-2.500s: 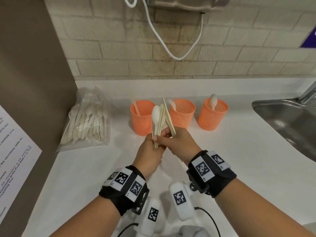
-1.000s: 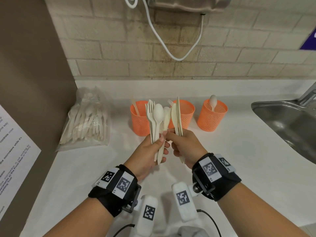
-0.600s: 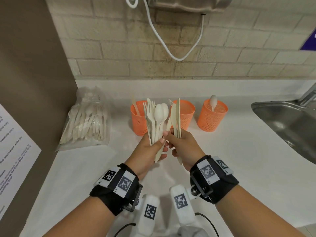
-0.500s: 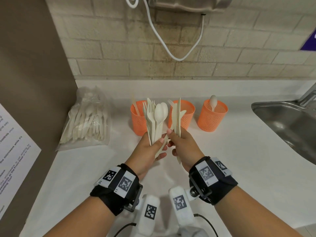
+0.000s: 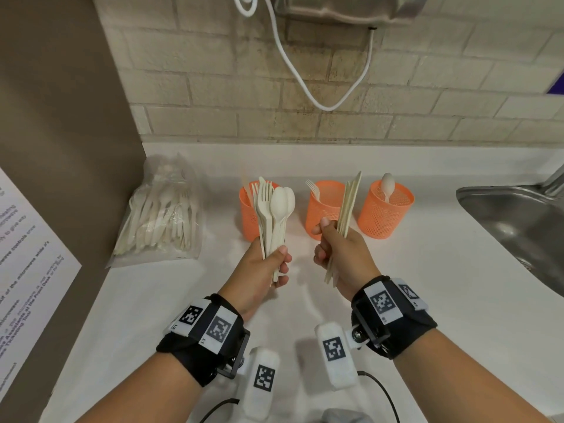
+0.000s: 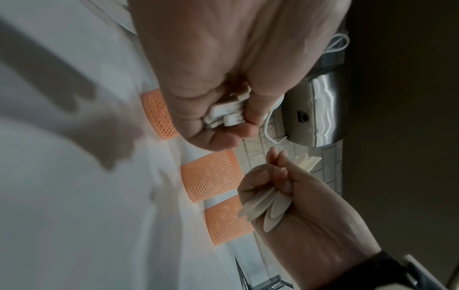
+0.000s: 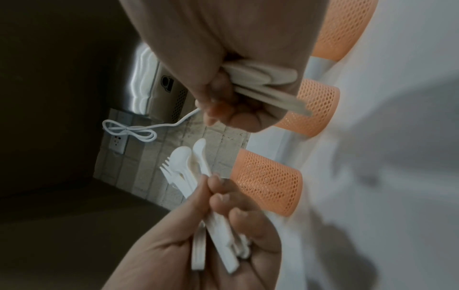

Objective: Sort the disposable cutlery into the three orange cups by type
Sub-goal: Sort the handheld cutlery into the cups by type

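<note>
Cream plastic forks and spoons [image 5: 273,215] are gripped in the left hand [image 5: 262,270], flat cream knives [image 5: 348,206] in the right hand [image 5: 341,254]; the knives are best lowered handle-first into the left orange mesh cup [image 5: 248,221].

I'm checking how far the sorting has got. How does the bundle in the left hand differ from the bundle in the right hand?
The left hand grips a mixed bundle of forks and spoons, their broad heads fanned out; the right hand grips a slim bundle of flat, narrow pieces, probably knives, seen edge-on. The left hand's bundle is in front of the left cup; the right hand's is between the middle cup and right cup. Both are cream, held upright.
</note>
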Action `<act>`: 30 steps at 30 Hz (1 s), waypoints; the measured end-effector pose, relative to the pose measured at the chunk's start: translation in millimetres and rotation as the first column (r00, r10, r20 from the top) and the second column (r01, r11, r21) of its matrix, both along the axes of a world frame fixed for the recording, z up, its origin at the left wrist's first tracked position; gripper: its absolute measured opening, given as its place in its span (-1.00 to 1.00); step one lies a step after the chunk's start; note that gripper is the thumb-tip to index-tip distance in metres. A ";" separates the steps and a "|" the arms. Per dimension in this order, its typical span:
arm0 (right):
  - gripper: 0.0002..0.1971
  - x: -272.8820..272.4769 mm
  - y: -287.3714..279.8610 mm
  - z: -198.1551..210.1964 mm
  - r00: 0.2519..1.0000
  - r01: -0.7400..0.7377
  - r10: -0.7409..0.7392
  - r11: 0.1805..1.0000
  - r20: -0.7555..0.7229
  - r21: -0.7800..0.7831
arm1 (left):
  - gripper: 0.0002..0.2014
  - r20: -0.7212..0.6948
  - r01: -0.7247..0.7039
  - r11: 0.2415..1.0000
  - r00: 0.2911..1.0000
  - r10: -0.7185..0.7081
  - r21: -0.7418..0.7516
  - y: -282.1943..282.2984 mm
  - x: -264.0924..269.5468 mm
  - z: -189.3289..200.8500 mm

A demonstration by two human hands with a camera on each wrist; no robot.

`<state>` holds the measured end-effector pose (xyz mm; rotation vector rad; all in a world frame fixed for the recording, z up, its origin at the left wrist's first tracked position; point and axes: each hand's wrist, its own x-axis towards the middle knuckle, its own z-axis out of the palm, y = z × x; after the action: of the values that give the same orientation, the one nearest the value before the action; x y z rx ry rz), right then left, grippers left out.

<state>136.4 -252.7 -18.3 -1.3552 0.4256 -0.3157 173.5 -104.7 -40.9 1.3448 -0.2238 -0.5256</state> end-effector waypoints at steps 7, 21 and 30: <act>-0.89 2.3 13.0 2.6 0.985 -0.160 0.153 0.983 -0.081 -0.085 | -0.77 0.128 -0.014 0.996 0.992 0.002 0.093 -2.4 -4.3 -0.4; -0.82 5.2 12.2 6.5 0.972 -0.221 0.218 0.975 -0.093 -0.031 | -0.80 0.102 0.126 0.990 0.986 -0.133 0.068 3.4 -8.2 8.8; -0.84 4.8 11.5 8.9 0.971 -0.205 0.203 0.979 -0.127 -0.002 | -0.78 0.070 0.135 0.988 0.988 -0.140 0.081 -2.3 -5.1 5.7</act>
<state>141.3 -241.2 -9.4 -1.4254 0.3858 -0.0635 168.5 -107.0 -35.2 1.4314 -0.3638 -0.6046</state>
